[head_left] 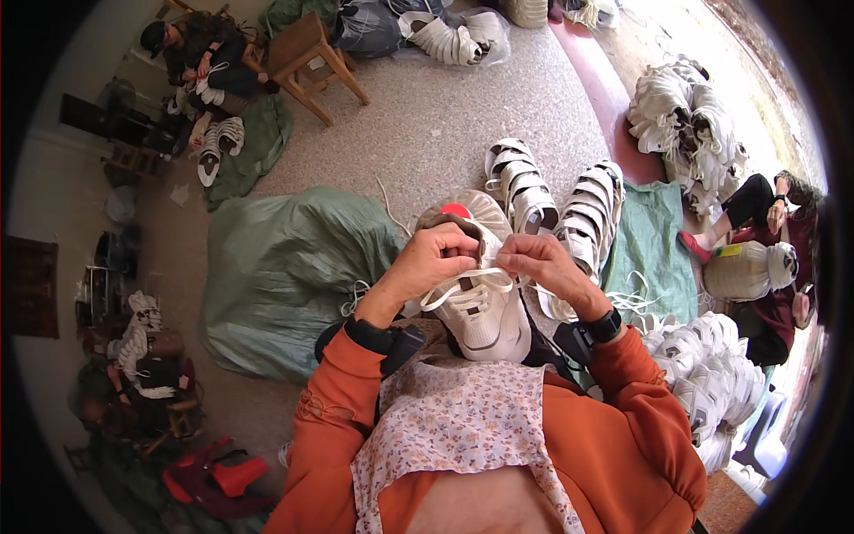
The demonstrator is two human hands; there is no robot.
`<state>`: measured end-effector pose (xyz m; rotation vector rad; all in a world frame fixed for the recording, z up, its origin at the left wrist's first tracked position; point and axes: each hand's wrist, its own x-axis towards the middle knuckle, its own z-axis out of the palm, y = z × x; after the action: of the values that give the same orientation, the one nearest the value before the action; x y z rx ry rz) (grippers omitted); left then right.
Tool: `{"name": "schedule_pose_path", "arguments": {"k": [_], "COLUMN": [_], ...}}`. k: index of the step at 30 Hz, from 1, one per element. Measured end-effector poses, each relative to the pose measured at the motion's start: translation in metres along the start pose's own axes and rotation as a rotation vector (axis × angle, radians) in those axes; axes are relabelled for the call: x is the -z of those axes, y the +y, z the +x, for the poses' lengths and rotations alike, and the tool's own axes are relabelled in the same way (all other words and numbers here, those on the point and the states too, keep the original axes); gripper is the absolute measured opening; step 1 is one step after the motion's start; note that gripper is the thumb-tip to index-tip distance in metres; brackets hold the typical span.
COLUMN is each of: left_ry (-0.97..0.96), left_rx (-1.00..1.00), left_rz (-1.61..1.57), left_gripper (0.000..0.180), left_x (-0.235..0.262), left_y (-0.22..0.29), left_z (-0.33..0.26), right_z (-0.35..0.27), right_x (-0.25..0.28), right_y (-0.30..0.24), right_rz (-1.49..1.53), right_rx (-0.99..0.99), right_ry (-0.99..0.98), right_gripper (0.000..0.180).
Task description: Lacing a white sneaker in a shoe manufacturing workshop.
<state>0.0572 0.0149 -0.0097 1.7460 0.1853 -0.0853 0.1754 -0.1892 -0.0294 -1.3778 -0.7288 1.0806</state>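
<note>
A white sneaker (485,325) rests in front of my lap, its toe toward me and its brown-lined opening facing away. White shoelace (471,283) crosses the upper in loose loops. My left hand (433,264) is closed at the left of the opening, its curled fingers pinching the lace. From the other side, my right hand (550,270) pinches the lace too, thumb and forefinger together. The two hands are a short way apart. Beyond the sneaker's heel end shows a pale round shape with a red patch (456,211), partly hidden by my left hand.
Two rows of nested white shoes (525,187) stand just ahead on the right. A big green sack (294,276) bulges at my left; a green sheet (658,245) lies right. More white shoes (707,365) pile near my right elbow. Other people sit around, beyond a wooden stool (311,58).
</note>
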Motion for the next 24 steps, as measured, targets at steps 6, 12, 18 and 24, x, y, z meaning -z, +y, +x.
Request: {"name": "schedule_pose_path", "arguments": {"k": [6,12,18,24], "left_ry": [-0.002,0.054,0.088,0.078], "left_rx": [-0.035,-0.194,-0.279,-0.344], "left_rz": [0.042,0.183,0.254,0.428], "left_gripper": [0.017,0.014,0.012,0.007], "left_x": [-0.001,-0.005,-0.005,-0.005], "left_y": [0.000,0.002,0.001,0.005], "left_z": [0.000,0.002,0.000,0.003], "right_z": [-0.001,0.009,0.027,0.037], "right_x": [-0.006,-0.003,0.014,0.018], "right_y": [-0.008,-0.012,-0.014,-0.027], "right_rz": [-0.210,-0.449,0.044,-0.333], "right_rx": [0.068,0.184,-0.089,0.036], "right_ry": [0.084,0.003,-0.133,-0.230], "right_gripper": [0.015,0.013,0.030,0.034]}}
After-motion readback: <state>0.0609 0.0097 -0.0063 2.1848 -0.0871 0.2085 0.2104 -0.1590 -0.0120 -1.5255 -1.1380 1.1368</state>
